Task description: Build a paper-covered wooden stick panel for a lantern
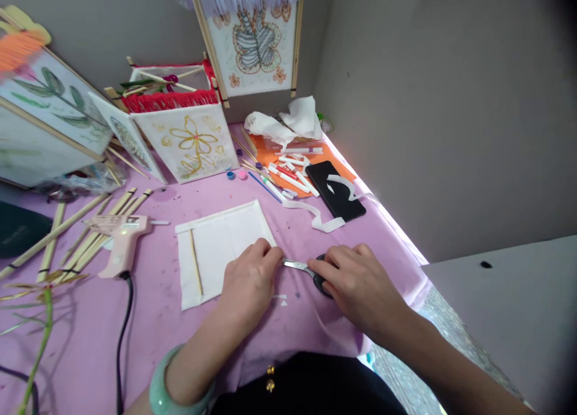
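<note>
My right hand point(360, 283) is closed round the dark handles of a pair of scissors point(297, 265), whose metal blades point left. Close to the blade tips, my left hand point(252, 277) is pinched, its fingertips hiding what lies between them. Under and beside that hand is a flat white fabric panel point(225, 241) with folded edges. A thin wooden stick point(195, 262) lies along the panel's left side. Small white scraps point(283, 302) are on the cloth just below the scissors.
A pink glue gun point(126, 247) lies left of the panel among wooden sticks point(99, 235). Behind stand decorated lantern panels point(189, 145). Markers point(288, 178), a black phone point(336, 190) and a curled white strip point(315, 214) are at the back right of the purple tablecloth point(157, 331).
</note>
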Available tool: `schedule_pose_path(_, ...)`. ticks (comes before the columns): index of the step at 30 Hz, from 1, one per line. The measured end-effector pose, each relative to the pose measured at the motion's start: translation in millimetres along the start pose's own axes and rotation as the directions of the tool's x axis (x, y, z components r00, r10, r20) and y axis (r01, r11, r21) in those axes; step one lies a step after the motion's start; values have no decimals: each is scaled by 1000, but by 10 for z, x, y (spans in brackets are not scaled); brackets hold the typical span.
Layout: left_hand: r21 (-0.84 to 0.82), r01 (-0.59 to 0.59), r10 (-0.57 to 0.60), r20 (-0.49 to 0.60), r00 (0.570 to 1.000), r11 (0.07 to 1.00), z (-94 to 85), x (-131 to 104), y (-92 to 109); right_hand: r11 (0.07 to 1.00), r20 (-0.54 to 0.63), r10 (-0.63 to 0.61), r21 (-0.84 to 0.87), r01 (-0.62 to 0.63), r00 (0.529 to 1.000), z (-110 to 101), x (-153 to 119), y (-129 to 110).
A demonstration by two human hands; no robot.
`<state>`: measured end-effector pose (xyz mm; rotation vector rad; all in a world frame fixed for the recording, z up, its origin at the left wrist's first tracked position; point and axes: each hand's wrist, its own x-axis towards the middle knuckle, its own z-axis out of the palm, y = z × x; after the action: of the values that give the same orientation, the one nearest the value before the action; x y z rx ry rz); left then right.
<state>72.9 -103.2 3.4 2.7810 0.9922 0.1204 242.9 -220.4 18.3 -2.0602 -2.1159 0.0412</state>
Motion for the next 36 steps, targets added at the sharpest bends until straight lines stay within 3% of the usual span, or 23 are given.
schedule_pose_path(5, -75, 32, -36, -52, 998, 997, -85, -17, -38, 999, -18, 2, 41, -1, 1000, -16, 0, 92)
schedule_pose_path(9, -190, 21, -52, -157, 986, 981, -197, -140, -41, 989, -51, 139, 51, -136, 989, -13, -35, 283)
schedule_pose_path(15, -186, -168, 180, 46, 983, 968, -98, -320, 62, 978, -67, 193, -67, -198, 979, 59, -42, 383)
schedule_pose_path(18, -132, -156, 160, 22, 987, 979, -15, -325, 72, 980, -55, 192, -51, -195, 980, 40, -31, 389)
schedule_pose_path(23, 13, -130, 131, -58, 990, 991, 51, -309, 75, 992, 120, 110, 50, -117, 987, -24, -28, 429)
schedule_pose_path(27, 105, -114, 118, -34, 992, 988, 83, -294, 82, 992, 140, 112, 39, -119, 984, -29, -25, 424)
schedule_pose_path(36, 94, -132, 130, 23, 991, 987, 36, -197, 105, 996, 128, 93, 5, -94, 987, -144, 54, 432)
